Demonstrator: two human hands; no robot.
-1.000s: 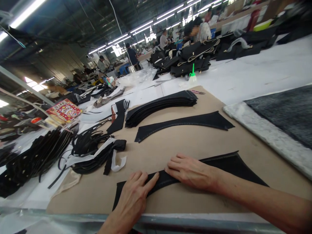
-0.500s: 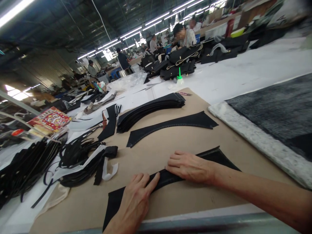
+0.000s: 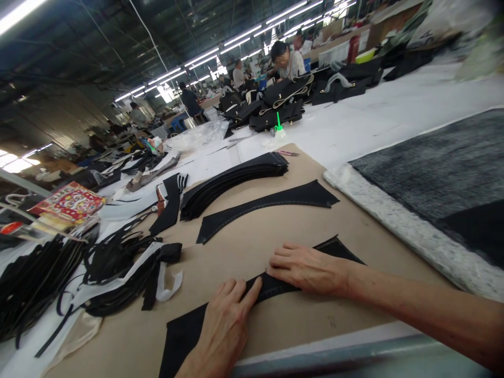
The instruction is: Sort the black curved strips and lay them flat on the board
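A black curved piece [image 3: 181, 333], of fabric or leather, lies along the front of a brown sheet [image 3: 299, 325]. My left hand [image 3: 225, 323] bends its fingers over the far edge of this piece, one digit stretched along the strip. Just to the right, my right hand [image 3: 309, 269] presses on the same edge with curled fingers close together; its fingertips are partly hidden. A narrow stretch of the strip shows between the hands. Beyond them lies a second black curved piece [image 3: 268, 203], flat and separate. Behind that rises a stack of matching black pieces [image 3: 236, 184].
Snips [image 3: 289, 154] and a green-nozzled bottle [image 3: 279, 132] stand past the stack. Black straps [image 3: 118, 262] heap up at left. A pale thick-edged slab [image 3: 394, 220] with a dark top borders the right. Black bags [image 3: 283, 100] and a co-worker [image 3: 289, 60] are farther back.
The view has swung slightly, shifting the scene left. Both hands have slid a little to the right along the black curved piece, still touching it.
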